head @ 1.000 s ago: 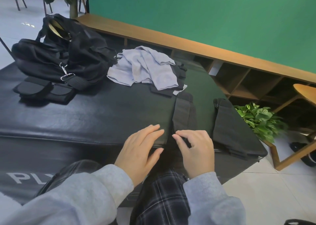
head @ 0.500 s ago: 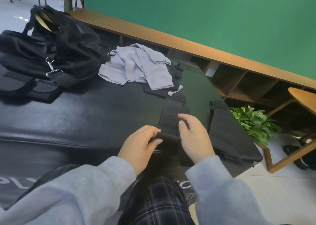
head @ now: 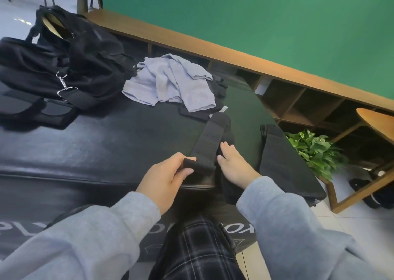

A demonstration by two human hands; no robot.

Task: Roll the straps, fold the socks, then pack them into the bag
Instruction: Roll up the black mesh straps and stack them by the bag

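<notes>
You are near the start; just below frame centre your left hand pinches the small roll begun at the near end of the black strap, so that grip is closed on it, while your right hand lies beside the strap with fingers relaxed, grasping nothing; most of the strap is not yet rolled; a second black strap lies flat to the right, untouched; the pale socks sit heaped in the upper middle, unfolded; the black bag waits at upper left, well apart; nothing looks packed yet; dark pieces under the socks crowd the black surface beyond the strap's far end.
</notes>
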